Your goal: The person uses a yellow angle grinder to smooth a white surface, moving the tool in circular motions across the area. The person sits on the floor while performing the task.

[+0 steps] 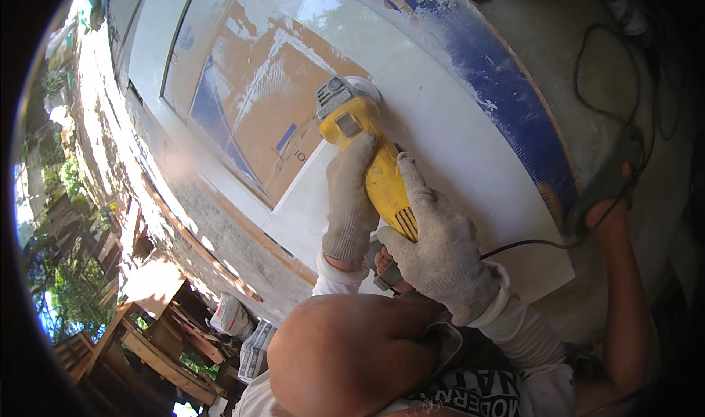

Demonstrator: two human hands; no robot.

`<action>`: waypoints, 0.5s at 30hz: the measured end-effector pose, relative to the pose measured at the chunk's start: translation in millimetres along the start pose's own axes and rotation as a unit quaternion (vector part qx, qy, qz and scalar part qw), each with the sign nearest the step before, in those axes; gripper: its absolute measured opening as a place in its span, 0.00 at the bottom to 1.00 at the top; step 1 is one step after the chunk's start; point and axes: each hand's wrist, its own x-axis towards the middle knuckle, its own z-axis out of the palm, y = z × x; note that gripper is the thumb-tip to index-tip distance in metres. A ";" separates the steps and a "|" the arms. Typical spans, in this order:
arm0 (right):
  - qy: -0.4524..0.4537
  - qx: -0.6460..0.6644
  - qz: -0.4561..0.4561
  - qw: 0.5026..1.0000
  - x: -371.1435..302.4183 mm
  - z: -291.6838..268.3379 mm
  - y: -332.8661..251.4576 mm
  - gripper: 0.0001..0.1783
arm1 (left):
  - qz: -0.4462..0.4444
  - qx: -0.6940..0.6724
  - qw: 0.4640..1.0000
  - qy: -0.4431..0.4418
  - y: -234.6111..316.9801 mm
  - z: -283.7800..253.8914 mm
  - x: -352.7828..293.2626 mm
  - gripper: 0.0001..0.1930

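Both my hands, in knitted grey-white work gloves, hold a yellow angle grinder [385, 178] with a grey gear head. My left hand [352, 193] is wrapped round its front body, just behind the head. Behind it, my right hand [440, 244] grips the rear housing, its forefinger stretched along the tool's side. A pale round disc [365, 88] shows partly past the gear head, against a large whitish sheet [440, 152]. Left of the disc lies a brown rectangular area [268, 116] with white smears and blue patches. The disc's underside is hidden.
A black cord [525, 244] runs right from the grinder past a foot in a dark green shoe [606, 171]. A blue band [507, 86] edges the sheet. Wooden framing [158, 351] and bags [231, 315] stand lower left. A bent knee [352, 351] fills the lower middle.
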 end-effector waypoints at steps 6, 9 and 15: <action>-0.024 0.027 0.031 0.999 -1.1 -0.1 -3.6 0.55 | -0.007 -0.007 1.000 0.015 -0.1 -7.1 -2.2 0.31; -0.023 0.032 0.018 0.999 -0.1 2.3 -3.7 0.55 | -0.004 -0.010 1.000 0.019 -0.2 -10.6 -4.5 0.31; -0.033 0.033 0.032 0.998 -0.1 7.1 -5.3 0.55 | -0.002 -0.012 1.000 0.021 -0.2 -16.4 -6.9 0.32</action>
